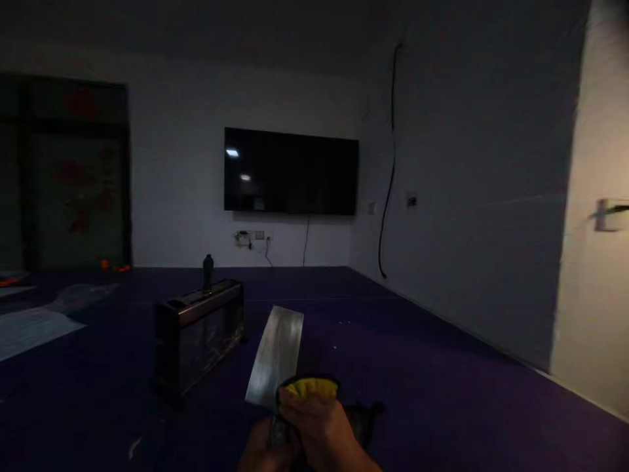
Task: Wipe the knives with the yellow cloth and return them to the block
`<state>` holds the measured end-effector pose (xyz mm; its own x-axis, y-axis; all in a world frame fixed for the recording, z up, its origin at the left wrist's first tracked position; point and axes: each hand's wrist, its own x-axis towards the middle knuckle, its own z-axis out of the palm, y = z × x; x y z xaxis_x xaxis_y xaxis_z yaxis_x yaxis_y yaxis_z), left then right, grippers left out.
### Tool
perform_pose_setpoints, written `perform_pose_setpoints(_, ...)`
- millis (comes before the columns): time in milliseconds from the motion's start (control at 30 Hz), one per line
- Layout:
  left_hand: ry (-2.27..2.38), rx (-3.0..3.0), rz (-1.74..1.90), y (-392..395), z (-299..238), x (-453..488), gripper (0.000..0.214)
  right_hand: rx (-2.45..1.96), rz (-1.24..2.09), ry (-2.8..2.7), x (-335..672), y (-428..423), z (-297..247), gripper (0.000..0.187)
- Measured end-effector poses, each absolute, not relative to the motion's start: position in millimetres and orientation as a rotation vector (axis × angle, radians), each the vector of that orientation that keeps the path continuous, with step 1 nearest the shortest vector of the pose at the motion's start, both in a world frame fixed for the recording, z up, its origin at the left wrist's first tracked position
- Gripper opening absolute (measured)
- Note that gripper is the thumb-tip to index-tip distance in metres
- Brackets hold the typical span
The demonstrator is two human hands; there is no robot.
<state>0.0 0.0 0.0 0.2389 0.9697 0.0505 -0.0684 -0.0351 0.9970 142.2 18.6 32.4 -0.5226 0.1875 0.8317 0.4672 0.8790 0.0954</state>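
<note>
above the purple floor point(442, 393), gripping the handle point(280, 432) of the broad blade point(276, 351) with closed left hand point(265, 453) and the yellow pad point(313, 388) beside the blade with curled right hand point(322, 423), likely risking a cut from any slip toward the edge in such dim light.

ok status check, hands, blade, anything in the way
Left hand gripping handle of metal blade. Right hand gripping yellow, black-edged item at blade's near end. Dark box standing left of blade, apart from it.
</note>
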Motion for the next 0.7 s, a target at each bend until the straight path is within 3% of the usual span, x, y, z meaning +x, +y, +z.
perform_pose_setpoints(233,0.925,1.283,1.117,7.5,-10.3,0.0,0.047,-0.52,-0.394,-2.208,146.4,17.9,33.8,0.032)
perform_pose_setpoints(700,0.916,1.299,1.057,5.0,-6.3,2.3,0.048,-0.558,-0.382,-2.198,147.2,19.9,28.7,0.034)
